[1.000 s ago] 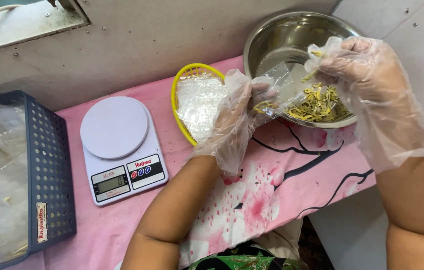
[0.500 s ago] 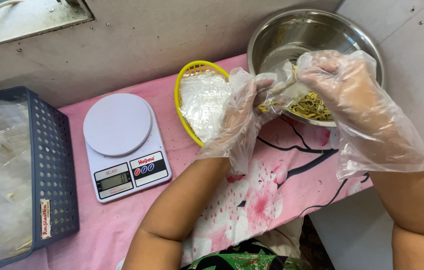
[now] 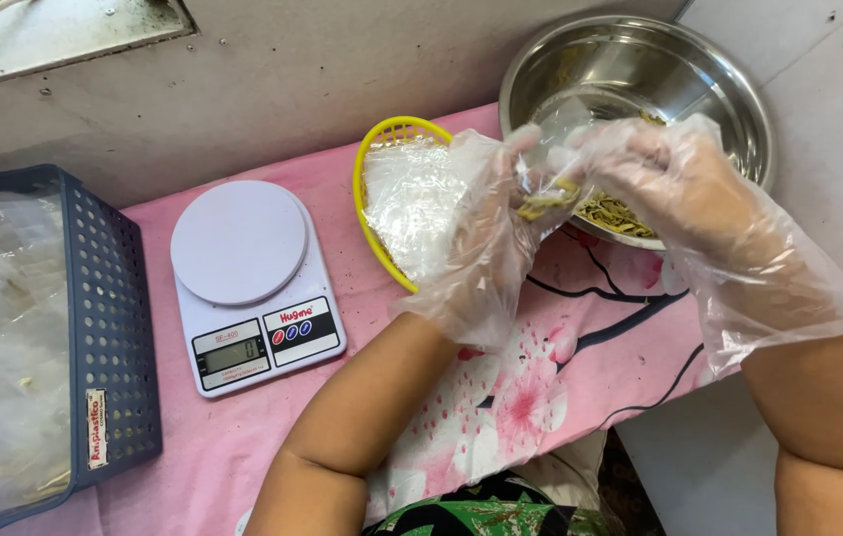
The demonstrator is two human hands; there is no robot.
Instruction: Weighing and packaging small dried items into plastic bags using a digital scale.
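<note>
Both my hands wear loose clear plastic gloves. My left hand (image 3: 486,233) grips a small clear plastic bag (image 3: 546,164) at the near rim of a steel bowl (image 3: 729,84). A pinch of yellow-green strands (image 3: 541,203) sits between the fingers of my right hand (image 3: 675,184), pressed at the bag's mouth against my left hand. More of the strands (image 3: 620,213) lie in the bowl's bottom, partly hidden by my right hand. A yellow plastic basket (image 3: 374,164) with clear bags in it lies just left of my left hand.
A white digital kitchen scale (image 3: 243,278) with nothing on its round plate stands on the pink flowered cloth (image 3: 541,397). At the far left a blue perforated crate (image 3: 109,328) holds several filled clear bags. A grey wall runs behind.
My right hand has come down and left from the bowl to meet my left hand. The strands it held have gone from hanging loose to being pressed at the bag.
</note>
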